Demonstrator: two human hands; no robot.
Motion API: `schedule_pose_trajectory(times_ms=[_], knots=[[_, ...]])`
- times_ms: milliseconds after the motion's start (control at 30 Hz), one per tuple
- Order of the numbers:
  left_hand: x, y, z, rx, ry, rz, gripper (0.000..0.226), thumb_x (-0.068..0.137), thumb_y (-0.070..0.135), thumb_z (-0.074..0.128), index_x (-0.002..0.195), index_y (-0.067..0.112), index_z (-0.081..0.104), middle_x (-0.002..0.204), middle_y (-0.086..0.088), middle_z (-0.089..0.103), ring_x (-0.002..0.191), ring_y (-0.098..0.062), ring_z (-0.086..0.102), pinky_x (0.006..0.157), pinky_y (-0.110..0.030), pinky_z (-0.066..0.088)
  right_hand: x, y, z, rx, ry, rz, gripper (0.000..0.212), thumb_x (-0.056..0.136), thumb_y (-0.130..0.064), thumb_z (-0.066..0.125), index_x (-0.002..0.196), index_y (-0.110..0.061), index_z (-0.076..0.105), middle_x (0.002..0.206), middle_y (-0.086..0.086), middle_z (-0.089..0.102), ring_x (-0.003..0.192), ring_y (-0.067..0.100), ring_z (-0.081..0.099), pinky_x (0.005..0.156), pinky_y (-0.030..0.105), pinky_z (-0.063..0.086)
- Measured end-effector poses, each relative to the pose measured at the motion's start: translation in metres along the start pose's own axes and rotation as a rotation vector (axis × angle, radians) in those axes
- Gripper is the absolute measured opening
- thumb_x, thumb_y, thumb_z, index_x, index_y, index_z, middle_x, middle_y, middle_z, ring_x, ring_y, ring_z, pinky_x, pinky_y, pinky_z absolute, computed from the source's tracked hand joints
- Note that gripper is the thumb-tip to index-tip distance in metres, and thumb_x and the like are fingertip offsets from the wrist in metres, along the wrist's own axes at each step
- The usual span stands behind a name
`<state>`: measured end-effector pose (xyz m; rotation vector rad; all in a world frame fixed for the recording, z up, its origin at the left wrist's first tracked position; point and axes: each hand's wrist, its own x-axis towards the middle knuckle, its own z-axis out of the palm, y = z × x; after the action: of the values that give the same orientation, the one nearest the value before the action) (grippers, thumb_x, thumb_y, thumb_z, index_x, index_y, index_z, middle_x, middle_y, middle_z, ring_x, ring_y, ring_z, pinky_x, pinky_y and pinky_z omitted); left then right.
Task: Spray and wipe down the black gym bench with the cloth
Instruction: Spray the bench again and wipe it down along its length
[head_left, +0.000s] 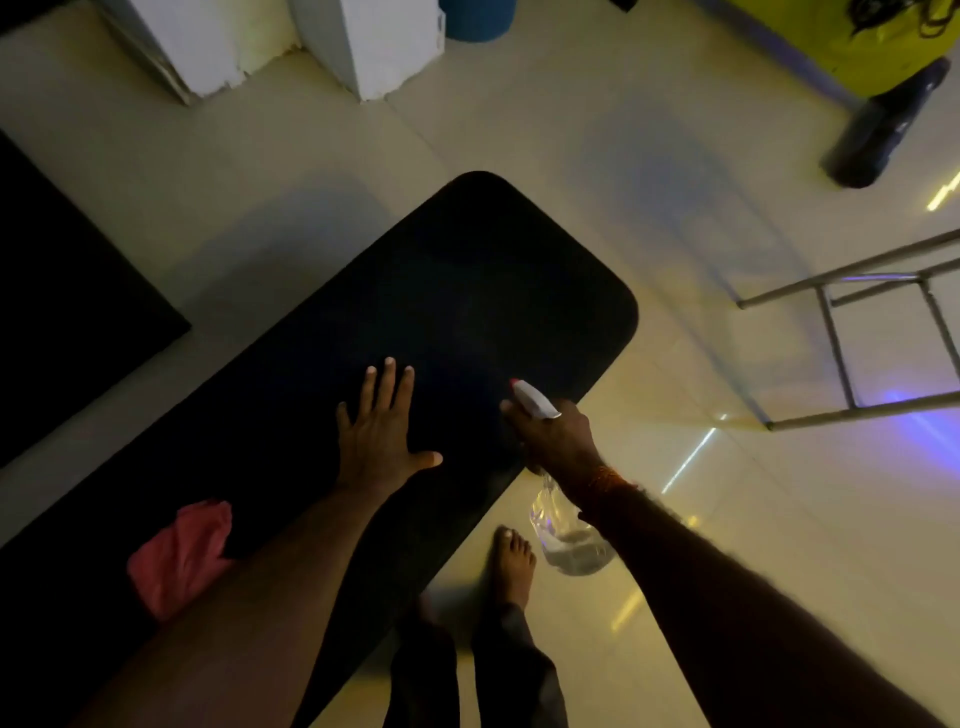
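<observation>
Bench (457, 291): matte black padded top, long, with rounded corners at its far end; it runs diagonally beneath both hands. No sheen or wet marks can be made out in the dim light.

Left hand (382, 431): open, fingers spread, palm pressed flat on the bench pad.

Right hand (558, 436): closed around the neck of a spray bottle (569, 540), held at the bench's edge just beside the left hand. The bottle body is clear plastic, rounded, hanging below the wrist with a little liquid pooled inside. Its trigger head is white with a red nozzle tip, pointing over the pad ahead of the left hand. An orange thread band circles the right wrist.

Cloth (179, 558): pink, soft, crumpled into a loose heap, lying on the bench behind the left hand and against that forearm.

Floor (311, 156): pale glossy tiles. One bare foot (514, 564) stands below the bottle.
</observation>
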<state>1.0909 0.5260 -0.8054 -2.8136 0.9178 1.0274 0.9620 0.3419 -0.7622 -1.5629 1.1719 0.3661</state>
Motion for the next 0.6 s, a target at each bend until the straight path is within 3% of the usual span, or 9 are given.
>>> schedule_pose_trajectory(times_ms=[67,133,267,333,433,500,600], knots=[[-0.009,-0.013,0.004,-0.032,0.016,-0.026,0.129,0.074,0.066,0.075,0.160,0.028,-0.012,0.169,-0.001,-0.021,0.156,-0.027,-0.017,0.122,-0.064,0.014,0.001,-0.009,0.012,0.012,-0.037,-0.038,0.055,0.094,-0.054,0.066,0.143,-0.031,0.055,0.117,0.005,0.063,0.105,0.025,0.068,0.093,0.046,0.060],[-0.017,-0.025,0.007,-0.065,0.027,-0.061,0.129,0.073,0.065,0.076,0.160,0.029,-0.012,0.168,-0.001,-0.021,0.156,-0.029,-0.017,0.122,-0.062,0.013,0.004,-0.023,0.026,-0.098,-0.070,-0.116,0.047,0.095,-0.054,0.063,0.138,-0.035,0.059,0.121,0.006,0.061,0.108,0.024,0.066,0.095,0.043,0.059],[-0.033,-0.045,0.014,-0.130,0.090,-0.134,0.127,0.073,0.065,0.076,0.160,0.031,-0.010,0.169,-0.003,-0.017,0.156,-0.029,-0.012,0.124,-0.059,0.015,0.014,-0.052,0.060,-0.058,-0.006,-0.162,0.048,0.089,-0.050,0.074,0.125,-0.019,0.067,0.096,0.000,0.070,0.086,0.016,0.072,0.068,0.029,0.057],[-0.040,-0.054,0.018,-0.144,0.116,-0.176,0.125,0.074,0.065,0.075,0.160,0.030,-0.009,0.170,-0.004,-0.015,0.157,-0.028,-0.011,0.124,-0.058,0.016,0.018,-0.068,0.076,-0.071,-0.021,-0.141,0.047,0.082,-0.054,0.079,0.111,-0.020,0.066,0.096,0.002,0.071,0.083,0.017,0.073,0.064,0.029,0.057],[-0.050,-0.066,0.023,-0.170,0.150,-0.221,0.122,0.076,0.064,0.074,0.162,0.027,-0.005,0.170,-0.005,-0.013,0.157,-0.028,-0.010,0.124,-0.057,0.016,0.026,-0.089,0.097,-0.163,-0.001,-0.249,0.032,0.084,-0.053,0.078,0.096,-0.024,0.071,0.082,-0.003,0.070,0.073,0.013,0.072,0.065,0.031,0.061],[-0.057,-0.070,0.027,-0.196,0.175,-0.248,0.122,0.076,0.064,0.074,0.162,0.026,-0.004,0.170,-0.005,-0.012,0.157,-0.028,-0.009,0.124,-0.056,0.016,0.029,-0.096,0.109,-0.136,-0.058,-0.255,0.039,0.083,-0.053,0.078,0.107,-0.022,0.073,0.084,-0.002,0.071,0.072,0.012,0.071,0.061,0.029,0.059],[-0.066,-0.071,0.033,-0.240,0.208,-0.304,0.122,0.076,0.064,0.074,0.162,0.025,-0.002,0.171,-0.005,-0.011,0.157,-0.028,-0.008,0.124,-0.056,0.016,0.028,-0.098,0.124,-0.296,-0.178,-0.271,0.048,0.084,-0.056,0.076,0.118,-0.023,0.070,0.099,0.004,0.073,0.083,0.018,0.074,0.072,0.033,0.063]])
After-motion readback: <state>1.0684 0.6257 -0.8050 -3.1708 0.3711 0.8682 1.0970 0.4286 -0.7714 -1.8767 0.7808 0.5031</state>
